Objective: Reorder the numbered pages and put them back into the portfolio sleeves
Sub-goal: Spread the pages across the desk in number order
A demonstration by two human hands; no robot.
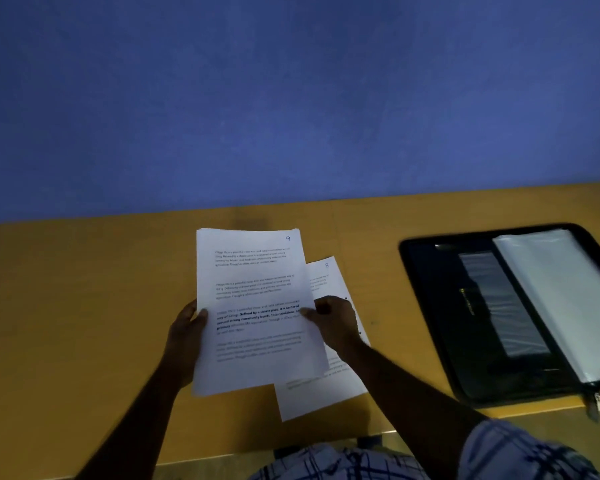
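Note:
I hold a stack of white printed pages [253, 292] above the table; its top sheet has a handwritten 9 in the upper right corner. My left hand [184, 337] grips the stack's left edge, thumb on top. My right hand [333, 323] pinches the right edge of the stack. Under it another numbered page [321, 389] lies flat on the table, turned a little clockwise, its number too small to read. The black zip portfolio [440, 306] lies open at the right, its clear plastic sleeves [561, 299] showing.
The yellow-brown table [84, 306] runs along a blue wall [291, 98]. The portfolio's near corner and zip pull [596, 403] reach the table's front edge. My checked shirt [499, 455] fills the bottom right.

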